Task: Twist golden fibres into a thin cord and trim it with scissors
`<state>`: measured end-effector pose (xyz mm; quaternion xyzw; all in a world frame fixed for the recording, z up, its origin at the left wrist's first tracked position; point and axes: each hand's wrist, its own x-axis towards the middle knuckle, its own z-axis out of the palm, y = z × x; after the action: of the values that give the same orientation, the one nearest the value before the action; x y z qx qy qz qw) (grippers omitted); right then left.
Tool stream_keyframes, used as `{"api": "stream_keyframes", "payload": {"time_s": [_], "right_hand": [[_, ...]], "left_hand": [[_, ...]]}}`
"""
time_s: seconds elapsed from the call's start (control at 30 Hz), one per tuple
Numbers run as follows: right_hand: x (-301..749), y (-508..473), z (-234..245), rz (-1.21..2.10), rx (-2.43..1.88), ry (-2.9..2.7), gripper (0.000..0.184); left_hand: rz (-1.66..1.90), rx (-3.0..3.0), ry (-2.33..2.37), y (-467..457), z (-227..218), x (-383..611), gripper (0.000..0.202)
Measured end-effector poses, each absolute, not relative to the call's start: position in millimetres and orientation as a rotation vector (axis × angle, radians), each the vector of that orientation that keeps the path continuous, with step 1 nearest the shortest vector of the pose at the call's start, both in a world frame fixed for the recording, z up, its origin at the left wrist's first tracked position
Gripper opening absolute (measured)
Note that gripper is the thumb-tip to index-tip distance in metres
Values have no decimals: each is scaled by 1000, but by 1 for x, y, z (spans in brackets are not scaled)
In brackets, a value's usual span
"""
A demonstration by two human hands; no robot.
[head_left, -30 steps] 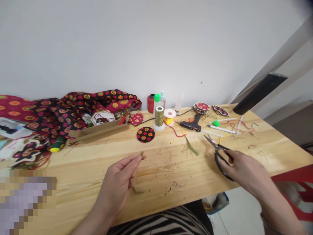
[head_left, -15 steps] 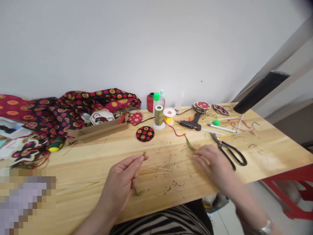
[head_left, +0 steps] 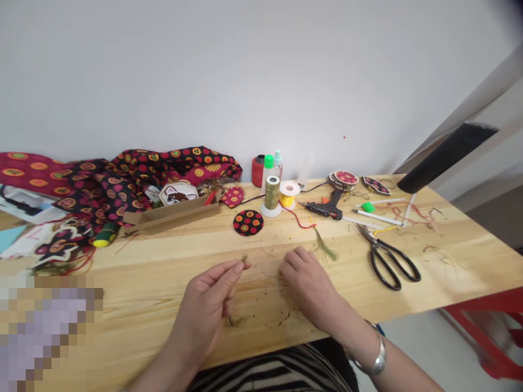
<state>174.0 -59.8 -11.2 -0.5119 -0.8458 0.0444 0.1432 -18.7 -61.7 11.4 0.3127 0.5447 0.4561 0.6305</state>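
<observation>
My left hand (head_left: 208,302) pinches a small olive-green thread tassel (head_left: 244,259) between thumb and forefinger. The tassel's top pokes out above the fingertips and its loose strands hang out below the hand. My right hand (head_left: 309,288) rests low over the wooden table with its fingers curled down; what is under them, if anything, is hidden. Just beyond it lies another olive-green tassel (head_left: 326,247), its strands fanned out. Black-handled scissors (head_left: 384,256) lie to the right. Small dark thread scraps lie between and around my hands.
At the back stand an olive thread spool (head_left: 272,193), a yellow cord spool (head_left: 288,196) and small bottles. A hot glue gun (head_left: 327,208) lies to their right. A round patterned fabric disc (head_left: 248,223), a cardboard tray (head_left: 174,215) and printed cloth (head_left: 134,169) are leftward.
My right hand has left the tassel lying by the scissors and moved left and nearer to my left hand, fingers now curled. My left hand keeps its pinch. The view has shifted slightly.
</observation>
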Motion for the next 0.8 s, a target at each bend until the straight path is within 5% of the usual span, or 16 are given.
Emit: {"api": "stream_keyframes", "payload": {"time_s": [0.3, 0.8], "right_hand": [[182, -55, 25, 1195, -1321, -1625, 14], [178, -51, 36, 1463, -1175, -1538, 12]], "left_hand": [[994, 1003, 1227, -60, 10, -17, 20], [814, 1373, 1077, -56, 25, -10, 15]]}}
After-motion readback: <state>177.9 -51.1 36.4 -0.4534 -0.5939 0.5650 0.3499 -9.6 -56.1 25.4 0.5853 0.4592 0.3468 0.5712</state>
